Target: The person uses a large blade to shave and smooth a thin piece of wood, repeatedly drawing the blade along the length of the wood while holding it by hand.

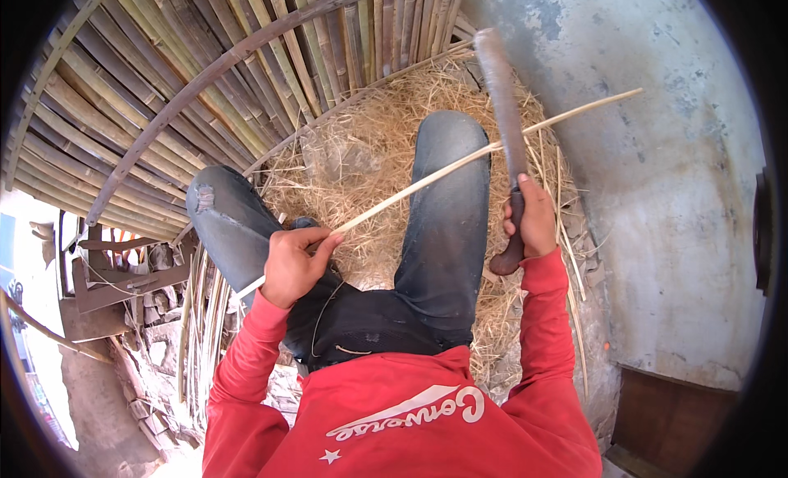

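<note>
— Across my lap, what do you see?

— Over my knees runs a long thin pale bamboo strip (pixel 460 162), slanting from lower left up toward the grey plaster wall (pixel 673 174) on the right. My left hand (pixel 293 264) is closed around its near end, thumb and fingers pinched on it just above my left thigh.

— And the other hand?

— My right hand (pixel 532 219) is wrapped tight around the dark rounded wooden handle of a long rusty-bladed chopping knife (pixel 502 117). Its blade points up and away from me, and it crosses the strip beside my right knee. I think the edge is touching the strip there, though the blade is blurred and I cannot be sure.

— Where are you sitting?

— On a heap of dry yellow straw (pixel 369 141), legs in dark grey jeans (pixel 451 223) stretched out over it. Behind the straw stands a curved screen of split bamboo slats (pixel 189 75), bound by bent hoops. More thin bamboo splints (pixel 201 314) lie bundled by my left hip, near some rubble on the ground.
</note>
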Demonstrator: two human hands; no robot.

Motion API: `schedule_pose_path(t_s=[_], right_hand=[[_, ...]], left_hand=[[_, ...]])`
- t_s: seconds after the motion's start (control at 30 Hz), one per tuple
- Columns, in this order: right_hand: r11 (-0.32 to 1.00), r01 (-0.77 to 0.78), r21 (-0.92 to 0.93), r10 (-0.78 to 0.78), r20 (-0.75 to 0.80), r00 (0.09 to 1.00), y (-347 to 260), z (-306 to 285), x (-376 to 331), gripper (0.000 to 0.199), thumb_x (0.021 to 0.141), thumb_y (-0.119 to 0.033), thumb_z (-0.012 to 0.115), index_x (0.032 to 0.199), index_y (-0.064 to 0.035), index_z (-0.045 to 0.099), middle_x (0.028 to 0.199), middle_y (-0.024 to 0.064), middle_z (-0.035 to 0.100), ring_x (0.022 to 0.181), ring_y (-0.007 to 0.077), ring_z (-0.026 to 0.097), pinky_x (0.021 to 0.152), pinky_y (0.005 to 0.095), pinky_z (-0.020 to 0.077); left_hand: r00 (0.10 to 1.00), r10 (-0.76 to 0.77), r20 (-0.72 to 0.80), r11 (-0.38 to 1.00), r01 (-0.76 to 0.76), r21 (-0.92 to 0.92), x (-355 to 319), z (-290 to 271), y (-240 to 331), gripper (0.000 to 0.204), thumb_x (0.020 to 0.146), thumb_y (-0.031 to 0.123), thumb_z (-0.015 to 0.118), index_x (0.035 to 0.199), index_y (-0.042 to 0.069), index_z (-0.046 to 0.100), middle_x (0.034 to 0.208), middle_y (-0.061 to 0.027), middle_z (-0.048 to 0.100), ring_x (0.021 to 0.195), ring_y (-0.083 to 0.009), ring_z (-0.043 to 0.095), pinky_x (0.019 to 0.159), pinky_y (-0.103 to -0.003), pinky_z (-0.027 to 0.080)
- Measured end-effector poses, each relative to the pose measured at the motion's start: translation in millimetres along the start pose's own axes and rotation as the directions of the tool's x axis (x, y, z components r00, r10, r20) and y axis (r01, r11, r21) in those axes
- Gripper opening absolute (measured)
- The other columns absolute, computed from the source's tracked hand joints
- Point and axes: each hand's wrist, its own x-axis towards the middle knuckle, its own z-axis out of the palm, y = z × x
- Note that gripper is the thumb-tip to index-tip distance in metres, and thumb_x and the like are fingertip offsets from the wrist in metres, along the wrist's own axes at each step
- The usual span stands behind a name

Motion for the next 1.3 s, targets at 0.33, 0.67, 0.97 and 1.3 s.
schedule_pose_path(t_s=[0.33,0.67,0.97,1.3], right_hand=[[0.974,0.22,-0.053,-0.226,-0.16,0.961,-6.1,-12.6,18.6,0.028,0.11,-0.031,0.057,0.097,-0.0065,0.06,0.063,0.0024,0.056,0.042,0.0097,0.049,0.039,0.0259,0.0378],[0.996,0.061,-0.058,-0.06,0.029,0.998,4.0,17.7,1.4,0.028,0.108,-0.029,0.06,0.099,-0.0024,0.064,0.063,0.0019,0.056,0.042,0.0095,0.047,0.039,0.0257,0.0371],[0.983,-0.106,-0.148,0.144,0.278,0.95,-14.5,23.9,-14.1,0.029,0.108,-0.029,0.06,0.095,-0.0036,0.063,0.063,0.0027,0.056,0.042,0.0098,0.047,0.039,0.026,0.0386],[0.955,0.068,-0.289,-0.041,0.096,0.995,-7.1,24.8,-5.7,0.026,0.108,-0.029,0.061,0.105,-0.0036,0.066,0.063,0.0022,0.056,0.041,0.0092,0.048,0.038,0.0258,0.0385]], left_hand=[[0.975,0.117,-0.19,0.992,-0.108,0.058,-26.9,-8.4,-16.5,0.014,0.091,0.009,0.081,0.09,-0.004,0.077,0.059,-0.0141,0.058,0.046,-0.0179,0.048,0.048,-0.033,0.039],[0.983,-0.184,0.017,0.971,0.185,-0.151,-21.0,-4.1,-14.7,0.021,0.096,0.014,0.08,0.093,-0.006,0.078,0.053,-0.0038,0.046,0.052,-0.0051,0.037,0.046,-0.03,0.032],[0.989,-0.143,0.043,0.984,0.147,-0.099,-7.3,-1.6,-12.6,0.021,0.096,0.015,0.08,0.094,-0.006,0.079,0.054,-0.0032,0.047,0.054,-0.0049,0.037,0.046,-0.03,0.032],[0.996,-0.072,0.05,0.997,0.073,-0.02,-2.7,0.8,-7.8,0.021,0.096,0.015,0.08,0.095,-0.006,0.079,0.054,-0.0034,0.05,0.053,-0.0054,0.039,0.046,-0.03,0.033]])
